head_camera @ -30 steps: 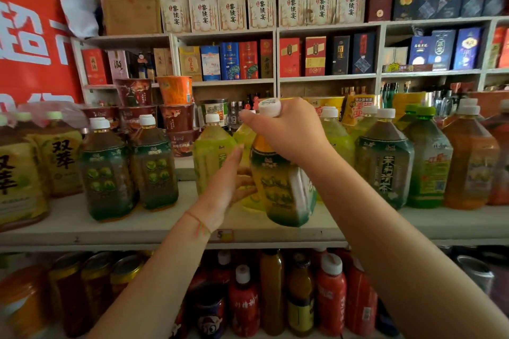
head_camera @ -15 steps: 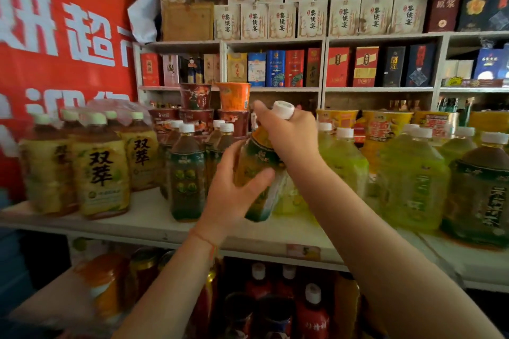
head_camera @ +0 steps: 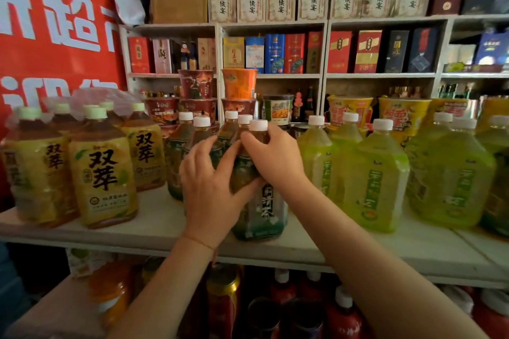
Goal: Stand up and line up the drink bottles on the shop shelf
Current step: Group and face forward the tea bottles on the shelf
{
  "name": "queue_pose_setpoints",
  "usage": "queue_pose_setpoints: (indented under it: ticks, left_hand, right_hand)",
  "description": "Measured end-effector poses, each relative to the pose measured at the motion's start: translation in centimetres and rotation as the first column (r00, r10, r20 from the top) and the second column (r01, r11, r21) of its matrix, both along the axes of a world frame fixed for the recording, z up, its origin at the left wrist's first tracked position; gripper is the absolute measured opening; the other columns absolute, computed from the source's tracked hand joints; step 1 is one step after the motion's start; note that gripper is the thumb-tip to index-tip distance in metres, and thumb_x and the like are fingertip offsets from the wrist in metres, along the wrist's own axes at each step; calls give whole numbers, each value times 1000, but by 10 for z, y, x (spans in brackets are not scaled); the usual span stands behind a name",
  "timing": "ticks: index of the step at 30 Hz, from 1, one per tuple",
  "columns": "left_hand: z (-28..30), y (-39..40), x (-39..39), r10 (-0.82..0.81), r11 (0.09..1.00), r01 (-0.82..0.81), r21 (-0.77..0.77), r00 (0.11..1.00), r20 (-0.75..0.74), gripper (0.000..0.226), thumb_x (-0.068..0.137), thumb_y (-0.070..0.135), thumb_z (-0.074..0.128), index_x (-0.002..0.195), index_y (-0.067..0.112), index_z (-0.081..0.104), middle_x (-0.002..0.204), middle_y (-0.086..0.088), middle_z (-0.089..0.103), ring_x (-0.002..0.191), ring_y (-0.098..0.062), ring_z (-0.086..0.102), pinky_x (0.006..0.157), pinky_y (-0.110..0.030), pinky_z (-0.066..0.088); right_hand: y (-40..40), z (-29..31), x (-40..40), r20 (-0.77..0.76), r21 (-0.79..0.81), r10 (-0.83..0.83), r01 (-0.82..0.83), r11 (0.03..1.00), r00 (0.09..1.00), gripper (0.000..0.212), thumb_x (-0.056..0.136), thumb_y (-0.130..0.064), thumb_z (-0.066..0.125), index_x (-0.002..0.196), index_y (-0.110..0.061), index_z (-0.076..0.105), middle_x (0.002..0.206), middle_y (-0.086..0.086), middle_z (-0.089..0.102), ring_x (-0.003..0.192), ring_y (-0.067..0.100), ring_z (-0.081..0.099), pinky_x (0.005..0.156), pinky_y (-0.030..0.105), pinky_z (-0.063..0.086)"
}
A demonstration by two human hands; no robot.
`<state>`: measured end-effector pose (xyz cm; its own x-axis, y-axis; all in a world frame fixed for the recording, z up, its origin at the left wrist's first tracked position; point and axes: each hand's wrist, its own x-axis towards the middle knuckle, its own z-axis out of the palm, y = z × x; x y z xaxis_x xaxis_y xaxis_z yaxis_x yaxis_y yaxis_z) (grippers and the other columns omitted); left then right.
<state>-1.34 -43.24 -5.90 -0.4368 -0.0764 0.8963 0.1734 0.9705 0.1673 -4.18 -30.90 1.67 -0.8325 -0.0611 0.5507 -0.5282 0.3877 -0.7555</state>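
A person sets a dark tea bottle (head_camera: 257,201) upright at the front of a shop shelf (head_camera: 154,226), both hands on it. The right hand (head_camera: 275,157) has its grip curled round the bottle's neck and shoulder, just under the white cap (head_camera: 258,125); the left hand (head_camera: 209,190) grips the body lower down, thumb across the label and fingers wrapped round the far side. The bottle's base appears to rest on the shelf board, near the front edge, though the hands hide part of it. Directly behind the grip stand other dark bottles (head_camera: 192,140) of the same kind, their caps showing just over the fingers. To the left of the grip is a cluster of yellow bottles (head_camera: 103,176), some under clear wrap; to the right, a rank of green bottles (head_camera: 371,179), the nearest just beside the right wrist. The step in hand looks like squaring this bottle into its own column, with the label facing out. The next move probably calls for a small push back and a twist to bring it flush with the dark bottles behind, then letting go without nudging the green neighbour; the gap on that side is narrow.
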Motion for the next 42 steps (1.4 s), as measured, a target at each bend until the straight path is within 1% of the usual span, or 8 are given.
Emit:
queue_pose_setpoints:
  ticks: [7,10,18,24,30,34,38,42]
  left_hand:
    - [-8,24,5,-155,981,160,113,987,-51,60,96,45,44,143,7,46,145,-16,47,138,-33,38,111,-59,34]
    - [0,44,8,-196,970,218,105,963,-187,50,94,28,54,136,2,50,143,-19,48,137,-35,41,112,-57,34]
    - [15,143,2,-389,912,411,-1,864,-319,31,86,5,59,116,-1,63,118,-17,62,117,-31,54,105,-43,43]
    - [15,241,-12,-656,749,651,123,754,3,25,87,20,48,94,13,71,91,1,68,84,-16,61,74,-33,50]
    - [18,329,-31,-739,673,642,368,600,306,26,95,17,59,121,18,66,101,4,66,90,-13,63,81,-38,57]
    - [16,356,-43,-778,627,623,468,528,340,37,95,15,61,131,22,57,110,5,57,100,-14,58,92,-43,55]
    - [16,362,-50,-757,653,604,457,532,378,45,91,22,68,133,22,53,107,7,47,99,-13,53,88,-32,51]
    - [19,364,-49,-764,643,616,455,474,439,73,79,34,83,140,26,44,125,3,45,114,-13,50,98,-27,46]
  right_hand:
    - [-1,-13,7,-92,-24,-7,5,1000,996,21,96,-41,58,91,-21,61,81,-8,66,72,6,63,60,24,51]
    - [12,-14,10,-53,-44,76,-78,996,996,17,98,-34,56,104,-19,63,97,-5,64,88,8,61,71,23,50]
    - [122,-6,11,-448,-102,-236,213,972,862,13,90,-10,57,100,-10,66,100,1,59,100,16,51,86,28,42]
    - [236,-16,-1,-411,-212,-543,503,838,732,44,80,-16,56,123,-6,53,121,11,52,115,28,45,100,45,39]
    - [344,-20,-12,-182,-72,-685,685,725,705,65,92,-25,57,148,-6,30,151,16,37,143,32,28,120,49,24]
    - [380,-16,-26,-130,151,-703,714,683,700,61,95,-48,51,139,-6,43,131,11,57,122,31,51,104,49,42]
    - [392,-6,-26,-234,180,-682,720,670,693,41,94,-50,50,98,-11,65,111,7,58,110,29,50,86,41,44]
    - [382,-2,-15,-205,172,-559,592,788,803,30,92,-49,57,80,-22,62,85,-4,61,81,18,59,61,31,45]
